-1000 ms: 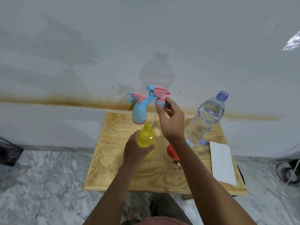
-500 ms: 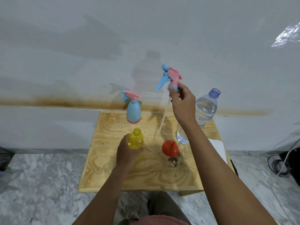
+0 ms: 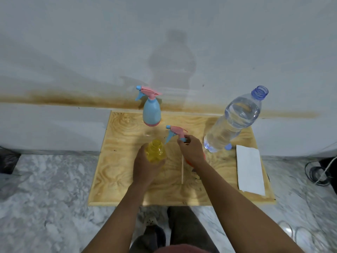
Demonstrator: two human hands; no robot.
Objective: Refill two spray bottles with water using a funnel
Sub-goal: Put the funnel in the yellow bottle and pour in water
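The left hand is gripping the open-necked translucent yellow plastic spray bottle, which is standing near the middle of the pale plywood table. The right hand is pinching the pink-and-blue trigger sprayer head just right of that bottle, its thin white dip tube pointing toward the near edge. An orange plastic funnel is showing partly under this hand. A light-blue spray bottle with a pink trigger is standing at the back, and an uncapped clear plastic water bottle is standing to the right.
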